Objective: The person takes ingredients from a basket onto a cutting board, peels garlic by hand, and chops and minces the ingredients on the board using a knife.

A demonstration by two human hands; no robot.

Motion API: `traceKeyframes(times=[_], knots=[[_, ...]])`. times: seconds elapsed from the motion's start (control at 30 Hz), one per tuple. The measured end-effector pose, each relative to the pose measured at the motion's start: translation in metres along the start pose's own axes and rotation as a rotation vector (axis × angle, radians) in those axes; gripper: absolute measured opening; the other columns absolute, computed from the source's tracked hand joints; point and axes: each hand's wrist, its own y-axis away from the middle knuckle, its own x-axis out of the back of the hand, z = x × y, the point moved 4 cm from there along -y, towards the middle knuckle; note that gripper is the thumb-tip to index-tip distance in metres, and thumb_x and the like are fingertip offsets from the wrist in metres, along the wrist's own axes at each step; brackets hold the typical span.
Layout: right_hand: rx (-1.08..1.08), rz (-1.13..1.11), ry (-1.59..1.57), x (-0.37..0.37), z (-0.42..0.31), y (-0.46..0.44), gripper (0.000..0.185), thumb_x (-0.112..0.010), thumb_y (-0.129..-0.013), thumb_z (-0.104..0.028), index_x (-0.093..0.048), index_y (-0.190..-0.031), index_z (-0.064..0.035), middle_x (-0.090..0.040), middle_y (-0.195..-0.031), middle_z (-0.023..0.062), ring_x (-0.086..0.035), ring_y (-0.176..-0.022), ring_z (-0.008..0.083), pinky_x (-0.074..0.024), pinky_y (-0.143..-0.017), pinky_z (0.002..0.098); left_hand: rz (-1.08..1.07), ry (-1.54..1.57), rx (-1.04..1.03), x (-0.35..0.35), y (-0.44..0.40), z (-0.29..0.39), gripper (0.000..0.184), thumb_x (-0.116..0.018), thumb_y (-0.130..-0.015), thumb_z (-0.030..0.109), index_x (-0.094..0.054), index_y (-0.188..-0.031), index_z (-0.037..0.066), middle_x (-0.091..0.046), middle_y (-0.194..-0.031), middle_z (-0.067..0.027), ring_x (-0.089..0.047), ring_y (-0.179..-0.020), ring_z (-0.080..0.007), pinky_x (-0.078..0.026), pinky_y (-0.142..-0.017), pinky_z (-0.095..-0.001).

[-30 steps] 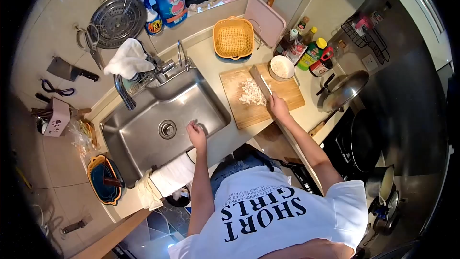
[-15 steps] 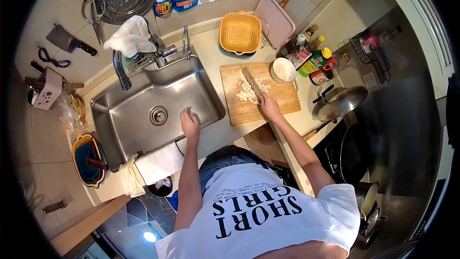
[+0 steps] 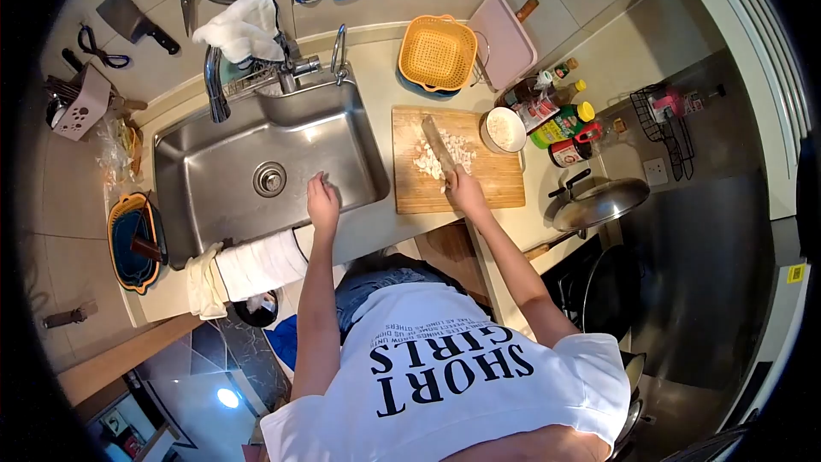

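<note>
My right hand (image 3: pixel 466 192) is closed round the handle of a kitchen knife (image 3: pixel 439 151). The blade lies across a pile of pale chopped pieces (image 3: pixel 462 154) on the wooden cutting board (image 3: pixel 410 197). I cannot tell what food the pieces are. At the board's far right corner stands a white bowl (image 3: pixel 488 145) with pale, finely chopped food in it. My left hand (image 3: pixel 322 203) hovers over the front edge of the steel sink (image 3: pixel 222 197), its fingers loosely bent and apart, nothing visible in them.
Behind the board sits a yellow colander (image 3: pixel 437 53), with a pink board (image 3: pixel 506 43) leaning beside it. Sauce bottles (image 3: pixel 560 126) and a lidded pan (image 3: pixel 603 204) are at the right. A faucet (image 3: pixel 215 90) overhangs the sink; a white towel (image 3: pixel 265 265) drapes its front edge.
The camera view has shifted slightly. The knife has moved a little over the chopped pieces, which look more spread out. My left hand stays by the sink edge.
</note>
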Motion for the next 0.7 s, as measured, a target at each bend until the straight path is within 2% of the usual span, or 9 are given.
traceKeyframes(times=[0.2,0.3,0.37,0.47,0.5,0.57,0.63,0.67,0.7], knots=[[0.185,0.046,-0.371,0.003,0.005,0.007,0.024,-0.042,-0.086,-0.014,-0.048,-0.106,-0.0025,-0.057,-0.070,0.0228,-0.058,-0.059,0.0358,-0.0446,-0.053,0.0413,0.007,-0.024,0.012,-0.004,-0.002,-0.004,0.029,-0.044,-0.079,0.006,-0.049,-0.108,0.001,-0.052,-0.103,-0.0148,-0.051,-0.096,-0.0318,-0.042,-0.082,-0.0377],[0.089,-0.023,-0.508,0.020,-0.017,0.025,0.026,-0.043,-0.086,-0.011,-0.048,-0.110,-0.0041,-0.056,-0.068,0.0192,-0.057,-0.051,0.0284,-0.0445,-0.047,0.0346,-0.027,-0.033,0.017,-0.005,-0.001,-0.006,0.029,-0.044,-0.080,0.007,-0.049,-0.108,0.002,-0.053,-0.102,-0.0148,-0.051,-0.096,-0.0316,-0.042,-0.082,-0.0379],[-0.075,-0.098,-0.594,0.023,-0.028,0.037,0.029,-0.044,-0.088,-0.012,-0.044,-0.115,-0.0039,-0.053,-0.068,0.0086,-0.048,-0.045,0.0148,-0.0426,-0.042,0.0281,-0.003,-0.029,-0.026,-0.006,-0.001,-0.005,0.029,-0.043,-0.081,0.007,-0.047,-0.109,0.002,-0.052,-0.103,-0.0174,-0.053,-0.092,-0.0328,-0.042,-0.080,-0.0378],[-0.097,-0.198,-0.410,-0.007,-0.004,0.039,0.031,-0.043,-0.089,-0.016,-0.044,-0.118,-0.0056,-0.050,-0.064,0.0074,-0.045,-0.042,0.0135,-0.0398,-0.037,0.0264,-0.032,0.029,0.018,-0.006,-0.002,-0.003,0.027,-0.043,-0.080,0.008,-0.049,-0.106,0.000,-0.053,-0.103,-0.0157,-0.051,-0.097,-0.0308,-0.042,-0.081,-0.0372],[-0.099,-0.208,-0.431,-0.014,0.002,0.041,0.031,-0.043,-0.089,-0.016,-0.044,-0.118,-0.0056,-0.050,-0.064,0.0074,-0.045,-0.042,0.0135,-0.0398,-0.037,0.0264,-0.077,0.177,0.103,-0.016,-0.001,-0.020,0.028,-0.040,-0.087,0.013,-0.049,-0.110,0.002,-0.053,-0.108,-0.0141,-0.051,-0.100,-0.0300,-0.041,-0.084,-0.0349],[-0.071,-0.136,-0.371,-0.019,0.012,0.038,0.031,-0.043,-0.089,-0.018,-0.044,-0.118,-0.0063,-0.051,-0.067,0.0111,-0.048,-0.049,0.0178,-0.0409,-0.044,0.0295,-0.145,0.922,0.345,-0.049,-0.010,-0.075,0.037,-0.032,-0.092,0.028,-0.045,-0.118,0.004,-0.049,-0.120,-0.0121,-0.047,-0.110,-0.0287,-0.038,-0.091,-0.0350],[-0.057,-0.083,-0.410,-0.019,0.013,0.040,0.030,-0.043,-0.088,-0.016,-0.046,-0.116,-0.0064,-0.055,-0.075,0.0188,-0.055,-0.061,0.0276,-0.0439,-0.057,0.0357,-0.032,1.678,0.808,-0.010,-0.013,-0.022,0.052,-0.021,-0.093,0.042,-0.040,-0.124,0.005,-0.041,-0.130,-0.0101,-0.041,-0.118,-0.0275,-0.031,-0.099,-0.0390],[-0.057,-0.067,-0.449,-0.018,0.010,0.044,0.029,-0.043,-0.088,-0.015,-0.046,-0.115,-0.0063,-0.057,-0.079,0.0227,-0.058,-0.067,0.0327,-0.0455,-0.064,0.0388,-0.020,1.740,0.736,-0.005,-0.018,-0.015,0.059,-0.019,-0.091,0.048,-0.036,-0.127,0.005,-0.035,-0.134,-0.0103,-0.034,-0.123,-0.0254,-0.027,-0.102,-0.0420],[0.023,0.028,-0.428,-0.007,0.001,0.046,0.029,-0.042,-0.088,-0.015,-0.046,-0.115,-0.0065,-0.057,-0.077,0.0232,-0.057,-0.067,0.0342,-0.0449,-0.062,0.0386,-0.008,1.725,0.723,0.001,-0.022,-0.007,0.059,-0.019,-0.091,0.048,-0.036,-0.127,0.005,-0.035,-0.134,-0.0103,-0.034,-0.123,-0.0254,-0.027,-0.102,-0.0420]])
